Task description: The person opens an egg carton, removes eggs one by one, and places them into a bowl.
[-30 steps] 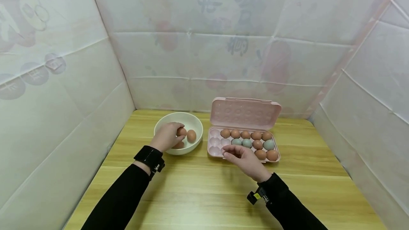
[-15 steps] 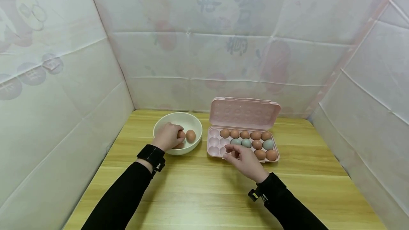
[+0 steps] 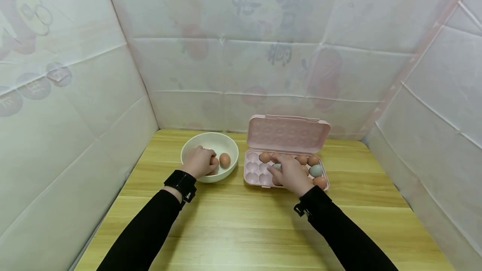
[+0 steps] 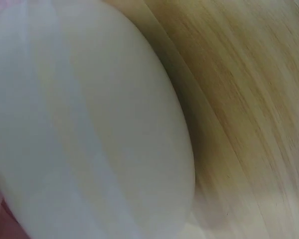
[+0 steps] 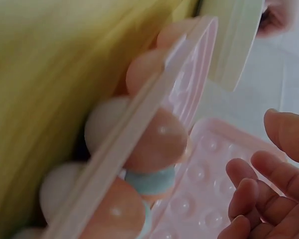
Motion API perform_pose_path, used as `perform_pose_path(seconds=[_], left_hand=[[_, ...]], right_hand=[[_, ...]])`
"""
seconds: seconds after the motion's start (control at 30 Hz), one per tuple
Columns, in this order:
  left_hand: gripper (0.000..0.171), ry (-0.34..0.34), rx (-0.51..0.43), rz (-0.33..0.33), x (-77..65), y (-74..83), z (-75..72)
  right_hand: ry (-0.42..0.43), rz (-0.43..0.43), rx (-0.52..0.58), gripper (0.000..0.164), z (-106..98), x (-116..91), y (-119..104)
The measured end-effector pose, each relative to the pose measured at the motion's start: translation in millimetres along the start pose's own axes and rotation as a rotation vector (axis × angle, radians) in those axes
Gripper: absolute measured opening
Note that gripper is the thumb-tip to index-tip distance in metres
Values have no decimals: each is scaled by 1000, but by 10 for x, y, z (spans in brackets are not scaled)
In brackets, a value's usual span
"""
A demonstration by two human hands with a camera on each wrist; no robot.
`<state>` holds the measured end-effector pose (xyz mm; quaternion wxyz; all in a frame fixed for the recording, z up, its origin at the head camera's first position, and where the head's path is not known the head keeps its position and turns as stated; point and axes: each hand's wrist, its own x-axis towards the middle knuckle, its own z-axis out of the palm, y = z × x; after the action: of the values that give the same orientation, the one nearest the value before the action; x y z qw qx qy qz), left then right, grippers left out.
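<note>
Some eggs peek past the relaxed right hand; whether the left hand, in the bowl, grips one is unclear.

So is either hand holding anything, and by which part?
The right hand holds nothing. The left hand is at an egg in the bowl; any grip is hidden.

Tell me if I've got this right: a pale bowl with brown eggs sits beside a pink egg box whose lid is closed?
Not quite: the lid is open, raised at the back of the pink egg box, as the head view shows. The pale bowl with brown eggs does sit beside it.
</note>
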<state>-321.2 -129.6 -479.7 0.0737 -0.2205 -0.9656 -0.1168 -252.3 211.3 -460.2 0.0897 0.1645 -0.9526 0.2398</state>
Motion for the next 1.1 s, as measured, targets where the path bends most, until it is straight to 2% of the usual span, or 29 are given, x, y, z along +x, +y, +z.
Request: perform_pose_path(seconds=[0.2, 0.4, 0.57, 0.73, 0.87, 0.97, 1.1], left_hand=[[21, 35, -18, 14, -3, -14, 39], [18, 2, -55, -36, 0, 0, 23], [18, -2, -48, -39, 3, 7, 17], [21, 33, -36, -14, -29, 33, 2], [26, 79, -55, 19, -30, 118, -71], [32, 103, -93, 25, -52, 246, -165], [27, 177, -153, 9, -178, 474, -290]], right_hand=[[-4, 7, -127, 31, -16, 230, 51], [-40, 4, -228, 42, 39, 439, 83], [-47, -4, -342, 39, 96, 542, 68], [-71, -9, -416, 41, 157, 603, 39], [-85, 2, -433, 43, 225, 648, 71], [-78, 3, -439, 43, 274, 666, 103], [-77, -1, -433, 40, 314, 661, 109]])
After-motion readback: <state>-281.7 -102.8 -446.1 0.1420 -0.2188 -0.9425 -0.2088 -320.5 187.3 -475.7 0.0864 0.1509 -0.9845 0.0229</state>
